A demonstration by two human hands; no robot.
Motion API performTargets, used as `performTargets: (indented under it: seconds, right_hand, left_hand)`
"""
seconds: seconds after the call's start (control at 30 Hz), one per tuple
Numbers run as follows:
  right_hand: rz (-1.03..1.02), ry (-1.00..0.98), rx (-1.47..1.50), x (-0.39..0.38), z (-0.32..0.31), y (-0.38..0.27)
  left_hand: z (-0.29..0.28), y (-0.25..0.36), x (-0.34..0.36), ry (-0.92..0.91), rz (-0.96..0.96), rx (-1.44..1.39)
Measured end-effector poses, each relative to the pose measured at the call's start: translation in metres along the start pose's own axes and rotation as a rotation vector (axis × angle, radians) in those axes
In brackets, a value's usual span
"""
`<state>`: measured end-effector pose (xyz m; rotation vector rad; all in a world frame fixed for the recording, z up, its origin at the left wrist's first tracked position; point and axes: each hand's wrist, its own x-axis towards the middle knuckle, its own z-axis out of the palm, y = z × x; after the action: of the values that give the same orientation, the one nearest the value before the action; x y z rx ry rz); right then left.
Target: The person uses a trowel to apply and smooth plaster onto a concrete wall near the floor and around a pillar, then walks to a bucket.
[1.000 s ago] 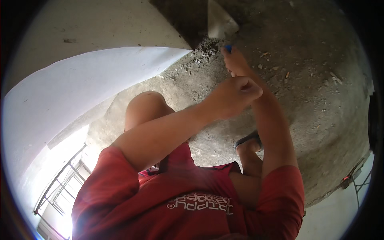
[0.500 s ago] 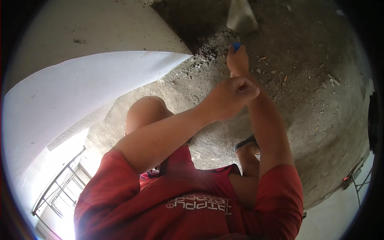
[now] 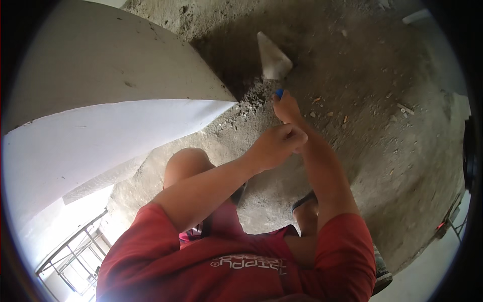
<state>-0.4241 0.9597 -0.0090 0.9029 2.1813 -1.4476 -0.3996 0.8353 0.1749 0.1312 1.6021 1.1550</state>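
Observation:
My right hand [image 3: 288, 107] is closed around the blue handle of a trowel, reaching out low over the rough concrete floor [image 3: 352, 161]. The trowel's pale, pointed blade [image 3: 274, 59] extends beyond the hand, slightly blurred, above a dark patch of floor. Loose grit and small rubble [image 3: 249, 100] lie beside it, by the corner of a white wall. Nearer to me, my left hand [image 3: 276, 146] is curled into a loose fist across the right forearm, and nothing shows in it.
A smooth white wall [image 3: 131, 121] stands on the left, its corner ending near the trowel. Small broken pieces [image 3: 344, 119] and chips lie scattered over the floor to the right. A metal railing [image 3: 75, 251] shows in bright light at the lower left. My bent knee [image 3: 187, 163] is below the left hand.
My view has shifted, so the floor and wall sit lower in the picture. The trowel blade has swung, its point now up and to the left. My left hand stays curled.

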Motion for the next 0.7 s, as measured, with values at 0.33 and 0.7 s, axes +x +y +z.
performTargets:
  seconds: [0.33, 0.7]
  right_hand:
    - [-0.109, 0.244, -0.076, 0.014, 0.011, 0.023]
    - [-0.062, 0.191, -0.157, 0.002, 0.039, 0.025]
  left_hand:
    - [0.003, 0.002, 0.005, 0.003, -0.044, -0.024]
    - [0.014, -0.002, 0.009, -0.037, -0.018, -0.062]
